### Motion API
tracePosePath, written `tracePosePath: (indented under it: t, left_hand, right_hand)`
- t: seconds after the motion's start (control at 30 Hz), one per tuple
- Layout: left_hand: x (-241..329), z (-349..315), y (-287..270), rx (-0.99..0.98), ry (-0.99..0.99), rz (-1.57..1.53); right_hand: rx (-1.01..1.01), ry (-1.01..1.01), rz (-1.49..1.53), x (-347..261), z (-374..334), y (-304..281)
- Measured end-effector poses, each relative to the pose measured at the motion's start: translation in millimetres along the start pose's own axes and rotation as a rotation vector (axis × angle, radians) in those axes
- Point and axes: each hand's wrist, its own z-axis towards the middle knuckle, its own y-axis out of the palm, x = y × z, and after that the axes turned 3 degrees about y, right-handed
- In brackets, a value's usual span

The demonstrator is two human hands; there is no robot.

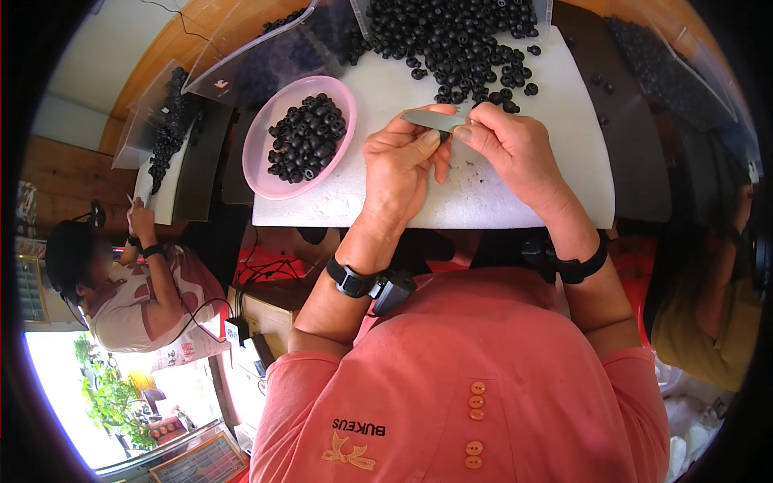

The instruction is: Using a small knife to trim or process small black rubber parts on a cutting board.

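Note:
My left hand (398, 165) is closed over the white board (314, 214), pinching a small black round part (444, 136) between thumb and fingers. Only a little of that part shows. My right hand (515, 149) is closed on a short grey blade (435, 120), which points left across my left fingertips, just above the part. Its handle, if any, is hidden in my fingers. Tiny dark scraps lie on the board below my hands. Left of my left hand, a pink bowl (256, 173) holds many black round parts (306, 137), some with visible holes.
A heap of loose black parts (467, 52) spills from a clear bin (360, 18) at the board's far side. More clear bins stand left and right. A co-worker (145, 282) sits at the left, hands raised at another board; another person's arm (717, 266) shows at the right edge.

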Motion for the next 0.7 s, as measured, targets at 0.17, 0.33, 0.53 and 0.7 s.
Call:
tracePosePath:
  t: [0.17,0.33,0.53,0.7]
  left_hand:
    - [1,0,1,0.010,-0.009,-0.004]
    - [0,1,-1,-0.004,-0.021,-0.015]
    - [3,6,0,-0.009,-0.011,-0.078]
    - [50,-3,-1,0.074,0.336,0.404]
  right_hand:
    - [-0.006,-0.009,-0.001,0,0,-1]
    - [-0.017,0.009,-0.019,-2,0,-1]
    - [-0.007,0.007,0.034,-3,0,1]
    - [0.183,0.259,0.537,2,1,-8]
